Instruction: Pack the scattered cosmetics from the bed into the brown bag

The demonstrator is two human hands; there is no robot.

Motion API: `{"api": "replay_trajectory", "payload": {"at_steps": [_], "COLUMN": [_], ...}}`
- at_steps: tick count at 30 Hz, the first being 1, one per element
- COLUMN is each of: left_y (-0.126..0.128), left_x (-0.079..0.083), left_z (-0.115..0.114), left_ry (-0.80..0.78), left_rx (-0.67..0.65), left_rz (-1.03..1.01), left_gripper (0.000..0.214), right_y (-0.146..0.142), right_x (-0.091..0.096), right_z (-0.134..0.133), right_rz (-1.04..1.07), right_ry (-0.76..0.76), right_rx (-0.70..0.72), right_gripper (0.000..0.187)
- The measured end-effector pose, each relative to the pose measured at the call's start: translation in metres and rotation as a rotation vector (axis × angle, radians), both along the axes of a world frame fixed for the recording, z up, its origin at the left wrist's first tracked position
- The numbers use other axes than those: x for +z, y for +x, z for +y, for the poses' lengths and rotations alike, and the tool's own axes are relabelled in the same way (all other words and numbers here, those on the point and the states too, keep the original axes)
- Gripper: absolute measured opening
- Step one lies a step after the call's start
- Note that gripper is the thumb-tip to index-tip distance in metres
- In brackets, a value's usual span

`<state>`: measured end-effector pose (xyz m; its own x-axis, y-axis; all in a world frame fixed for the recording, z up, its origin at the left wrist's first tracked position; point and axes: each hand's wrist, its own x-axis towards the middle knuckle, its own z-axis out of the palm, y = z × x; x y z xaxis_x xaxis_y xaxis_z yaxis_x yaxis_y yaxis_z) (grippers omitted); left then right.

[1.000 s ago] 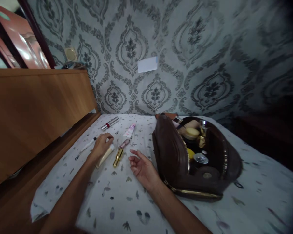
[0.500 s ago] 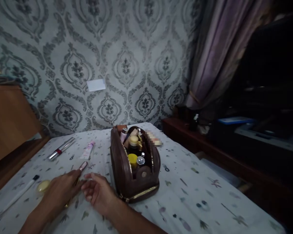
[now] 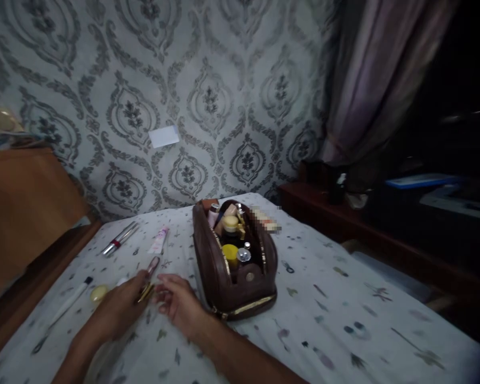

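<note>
Head view: left hand point(image 3: 124, 300) apparently handling gold tube point(image 3: 146, 293), grip unclear; right hand point(image 3: 181, 300) half-open at three o'clock; lifting needs pinching.

One brown bag point(image 3: 212, 266), one pink-and-white tube point(image 3: 159, 241), one gold piece point(image 3: 145, 293), one curtain point(image 3: 370, 80)

A slim, shiny gold tube point(image 3: 146, 292) slants at or just above the patterned white cloth point(image 3: 300, 314), its nearer end toward the left; from where I stand it is too blurred and covered to say whether it lies loose or is lifted; just beyond it, a small glossy pink tube point(image 3: 153, 264) tilts likewise, its lower part hidden; to their right, apart from both, a dark brown bag point(image 3: 244, 290) stands upright, unzipped and gaping, jars crowded inside.
</note>
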<state>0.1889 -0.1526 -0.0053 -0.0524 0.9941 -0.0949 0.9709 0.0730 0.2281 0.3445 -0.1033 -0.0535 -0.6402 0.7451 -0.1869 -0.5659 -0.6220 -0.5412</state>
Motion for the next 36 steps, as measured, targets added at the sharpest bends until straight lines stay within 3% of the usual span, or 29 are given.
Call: {"api": "replay_trajectory", "payload": {"at_steps": [5, 13, 19, 25, 31, 36], "left_y": [0.008, -0.013, -0.021, -0.022, -0.022, -0.022], "left_x": [0.016, 0.004, 0.009, 0.011, 0.012, 0.014], "left_z": [0.000, 0.005, 0.005, 0.005, 0.005, 0.003], "left_ry": [0.087, 0.116, 0.127, 0.120, 0.118, 0.111], "left_rx": [-0.015, -0.097, -0.088, -0.094, -0.104, -0.090], "left_rz": [-0.177, -0.569, -0.876, -0.975, -1.062, -1.060], "left_gripper": [0.020, 0.019, 0.032, 0.034, 0.039, 0.039], "right_y": [-0.004, -0.007, -0.007, -0.005, -0.003, 0.002], "right_x": [-0.009, -0.016, -0.014, -0.008, -0.008, 0.000], "right_z": [-0.002, -0.004, -0.005, -0.007, -0.001, -0.003], "right_rz": [0.003, -0.064, -0.088, -0.093, -0.059, -0.069], "right_ry": [0.059, 0.132, 0.148, 0.133, 0.063, 0.106], "right_rx": [-0.024, -0.076, -0.059, -0.020, -0.021, 0.095], "right_gripper": [0.051, 0.049, 0.053, 0.056, 0.046, 0.047]}}
